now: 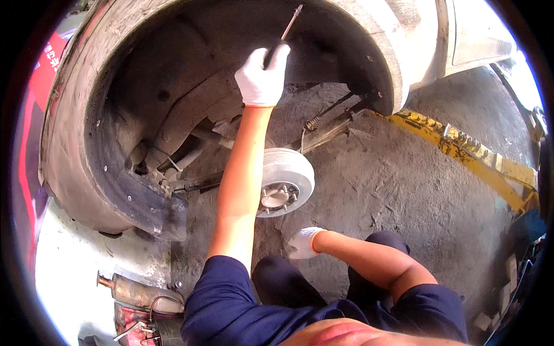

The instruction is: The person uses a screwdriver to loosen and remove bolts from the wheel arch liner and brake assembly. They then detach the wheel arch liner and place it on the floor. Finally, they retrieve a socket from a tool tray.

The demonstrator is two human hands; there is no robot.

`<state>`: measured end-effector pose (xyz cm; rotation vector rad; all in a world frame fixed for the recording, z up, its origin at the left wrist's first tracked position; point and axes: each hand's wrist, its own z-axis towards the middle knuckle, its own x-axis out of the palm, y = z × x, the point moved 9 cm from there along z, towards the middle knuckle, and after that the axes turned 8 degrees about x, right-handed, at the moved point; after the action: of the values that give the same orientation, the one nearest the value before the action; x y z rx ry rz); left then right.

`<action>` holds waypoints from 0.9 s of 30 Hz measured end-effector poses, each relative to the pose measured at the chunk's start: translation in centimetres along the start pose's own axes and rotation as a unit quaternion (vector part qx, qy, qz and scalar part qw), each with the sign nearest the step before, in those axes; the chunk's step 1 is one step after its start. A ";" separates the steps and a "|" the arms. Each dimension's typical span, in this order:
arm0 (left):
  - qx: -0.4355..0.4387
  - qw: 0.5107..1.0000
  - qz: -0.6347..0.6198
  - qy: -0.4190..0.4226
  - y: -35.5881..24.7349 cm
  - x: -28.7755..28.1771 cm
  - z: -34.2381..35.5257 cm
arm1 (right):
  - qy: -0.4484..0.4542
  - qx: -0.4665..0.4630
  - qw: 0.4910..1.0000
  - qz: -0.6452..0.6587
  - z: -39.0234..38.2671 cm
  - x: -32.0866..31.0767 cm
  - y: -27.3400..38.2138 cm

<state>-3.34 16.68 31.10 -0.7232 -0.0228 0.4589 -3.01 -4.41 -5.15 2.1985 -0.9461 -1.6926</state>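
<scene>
My left hand [262, 78], in a white glove, is raised in the upper middle of the wheel arch [98, 124], closed on a screwdriver [293, 22] whose shaft points up toward the arch's top. My forearm crosses in front of the exposed brake hub [291, 173] with its ring of studs. My right hand [303, 242], also gloved, is low beside my knees, a little below and right of the hub; its fingers are too indistinct to tell whether they are closed. Suspension arms and a spring-ended rod [314, 121] show behind the hub inside the arch.
A worn yellow metal jack or stand [467, 161] lies along the right. At the lower left are a cylindrical metal part [133, 291] and red equipment [130, 320] with a hose. Clutter [511, 277] lines the right edge. The concrete floor [375, 184] spans beneath.
</scene>
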 end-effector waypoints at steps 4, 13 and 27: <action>-0.294 0.621 -0.617 0.383 -1.5 6.1 -3.5 | 0.009 -0.006 1.000 -0.006 0.0 -0.5 -1.2; -0.087 0.957 -0.277 -0.009 -0.4 -0.3 -1.2 | -0.672 0.118 0.662 0.310 -27.8 -28.2 -7.6; -0.329 0.852 -0.407 0.022 2.1 2.1 -1.8 | -0.550 -0.164 0.721 0.389 -17.8 -40.7 -4.1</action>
<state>-1.96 17.76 28.14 -1.3070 -0.4480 -0.4206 9.43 19.42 30.51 0.2173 -1.3235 -2.2812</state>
